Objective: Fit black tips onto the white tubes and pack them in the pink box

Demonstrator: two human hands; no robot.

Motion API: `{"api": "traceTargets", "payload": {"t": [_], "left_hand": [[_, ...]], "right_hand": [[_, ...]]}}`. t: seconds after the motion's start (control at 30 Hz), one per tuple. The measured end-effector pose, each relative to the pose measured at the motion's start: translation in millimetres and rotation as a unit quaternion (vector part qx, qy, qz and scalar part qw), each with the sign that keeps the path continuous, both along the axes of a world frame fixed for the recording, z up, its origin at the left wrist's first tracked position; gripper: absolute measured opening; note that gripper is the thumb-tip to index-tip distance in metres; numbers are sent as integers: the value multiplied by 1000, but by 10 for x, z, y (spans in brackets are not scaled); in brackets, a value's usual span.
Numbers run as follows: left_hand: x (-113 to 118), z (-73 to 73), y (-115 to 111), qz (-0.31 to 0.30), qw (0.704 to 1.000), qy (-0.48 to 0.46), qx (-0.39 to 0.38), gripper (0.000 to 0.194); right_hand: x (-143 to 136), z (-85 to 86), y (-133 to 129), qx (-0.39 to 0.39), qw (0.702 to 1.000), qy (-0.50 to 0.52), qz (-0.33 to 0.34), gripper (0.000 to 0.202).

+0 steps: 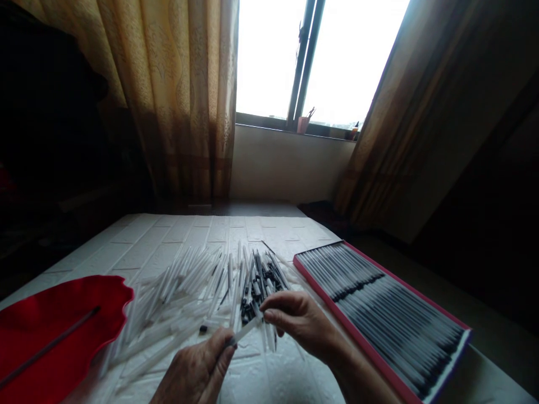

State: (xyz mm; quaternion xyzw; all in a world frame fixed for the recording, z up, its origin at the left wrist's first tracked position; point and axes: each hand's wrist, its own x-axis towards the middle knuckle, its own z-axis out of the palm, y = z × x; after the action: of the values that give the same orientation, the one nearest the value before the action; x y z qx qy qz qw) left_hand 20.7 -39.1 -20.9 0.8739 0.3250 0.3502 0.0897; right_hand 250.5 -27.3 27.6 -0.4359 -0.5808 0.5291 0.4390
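My left hand (202,365) pinches one end of a translucent pen tube (247,331) between thumb and fingers. At the tube's other end, my right hand (298,322) is closed with thumb and forefinger together; what small part they grip is too hidden to tell. Just beyond my hands lies a pile of dark refills and black caps (263,275). To its left spread many clear plastic tubes (185,280), and one black cap (203,329) lies near my left hand.
A red dish (101,314) with one pen in it stands at the left. On the right, a red-edged box (314,280) holds rows of pens. Beyond the white table (147,227) are curtains (177,84) and a window with a pink cup (302,124) on its sill.
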Motion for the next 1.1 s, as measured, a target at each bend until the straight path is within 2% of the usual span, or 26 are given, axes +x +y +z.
{"api": "traceTargets", "payload": {"t": [0.33, 0.6, 0.8, 0.97, 1.1], "left_hand": [[16, 36, -15, 15, 1000, 5, 19, 22], [28, 73, -30, 7, 999, 9, -30, 18], [29, 61, -38, 4, 999, 25, -39, 18], [41, 41, -40, 7, 998, 21, -54, 19], [44, 19, -47, 6, 998, 19, -61, 21]], "right_hand": [[-4, 31, -52, 9, 999, -17, 36, 23], [0, 1, -55, 42, 997, -42, 45, 22], [9, 20, -76, 105, 989, -92, 51, 22], [9, 86, -96, 189, 968, -160, 46, 20], [16, 95, -90, 211, 957, -193, 46, 20]]}}
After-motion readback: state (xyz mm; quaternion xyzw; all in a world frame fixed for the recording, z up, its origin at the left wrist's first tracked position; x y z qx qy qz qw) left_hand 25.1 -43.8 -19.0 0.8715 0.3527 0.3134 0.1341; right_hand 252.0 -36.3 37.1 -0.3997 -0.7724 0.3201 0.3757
